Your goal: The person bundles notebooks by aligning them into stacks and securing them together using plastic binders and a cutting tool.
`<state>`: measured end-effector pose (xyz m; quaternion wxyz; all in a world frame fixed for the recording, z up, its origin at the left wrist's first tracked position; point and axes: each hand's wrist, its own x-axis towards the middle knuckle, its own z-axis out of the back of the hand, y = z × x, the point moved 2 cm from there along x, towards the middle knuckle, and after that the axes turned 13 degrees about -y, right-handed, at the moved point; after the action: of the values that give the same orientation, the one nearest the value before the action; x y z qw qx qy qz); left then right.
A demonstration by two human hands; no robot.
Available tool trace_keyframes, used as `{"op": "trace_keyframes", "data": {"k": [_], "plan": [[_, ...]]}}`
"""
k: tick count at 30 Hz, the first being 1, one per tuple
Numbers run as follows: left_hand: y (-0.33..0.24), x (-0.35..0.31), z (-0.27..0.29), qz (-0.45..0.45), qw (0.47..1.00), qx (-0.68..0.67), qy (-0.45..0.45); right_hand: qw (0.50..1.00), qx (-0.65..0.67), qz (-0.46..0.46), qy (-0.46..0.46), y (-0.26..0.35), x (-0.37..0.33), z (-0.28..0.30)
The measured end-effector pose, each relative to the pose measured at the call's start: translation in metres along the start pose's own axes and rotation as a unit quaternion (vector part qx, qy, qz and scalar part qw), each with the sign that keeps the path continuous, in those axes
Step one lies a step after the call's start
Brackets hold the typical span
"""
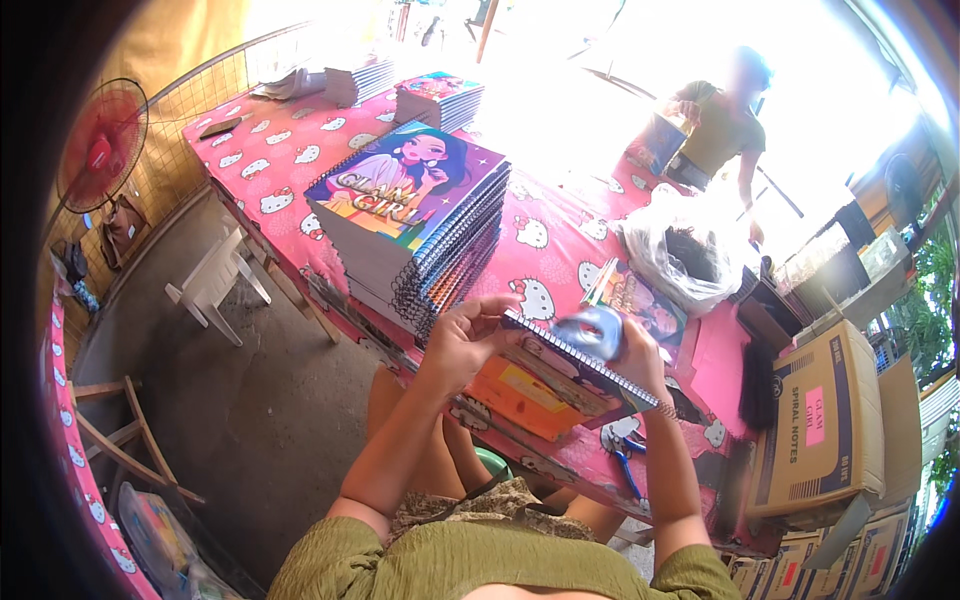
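A spiral notebook [545, 390] with an orange and dark cover is tilted on its edge in front of me, its coil edge up. My left hand [468, 345] grips its left end near the coil, fingers bent over the edge. At the coil's right part, my right hand [640, 358] is closed round a blue-and-white object [590, 333], blurred, its kind unclear. Pliers with blue handles [628, 465] lie on the table below the right hand. A tall stack of spiral notebooks [410, 190] with a colourful illustrated cover stands left of my hands.
Pink patterned cloth covers the table [540, 235]. More notebook stacks [438, 98] stand farther back. Loose covers [645, 305] and a clear plastic bag of black coils [690, 255] lie beyond my right hand. A cardboard box [820, 420] stands right. Another person [720, 125] works across the table.
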<state>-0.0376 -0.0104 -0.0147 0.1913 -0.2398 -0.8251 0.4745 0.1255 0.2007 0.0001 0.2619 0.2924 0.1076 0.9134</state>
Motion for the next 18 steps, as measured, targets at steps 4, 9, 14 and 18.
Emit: {"op": "trace_keyframes", "data": {"k": [4, 9, 14, 18], "plan": [[0.004, 0.019, -0.007, -0.107, 0.988, 0.045, 0.105, 0.997, 0.035, 0.062, 0.006, -0.032, -0.055, 0.008], [0.015, 0.026, -0.001, 0.003, 0.992, -0.078, 0.102, 0.995, 0.029, -0.046, -0.083, -0.053, -0.117, 0.049], [0.009, 0.018, -0.009, -0.074, 0.994, -0.013, 0.081, 0.990, -0.012, -0.118, 0.073, -0.032, -0.184, 0.068], [-0.065, -0.010, -0.042, -0.341, 0.935, 0.098, 0.032, 0.988, -0.071, -0.129, 0.045, -0.026, -0.204, 0.059]]}}
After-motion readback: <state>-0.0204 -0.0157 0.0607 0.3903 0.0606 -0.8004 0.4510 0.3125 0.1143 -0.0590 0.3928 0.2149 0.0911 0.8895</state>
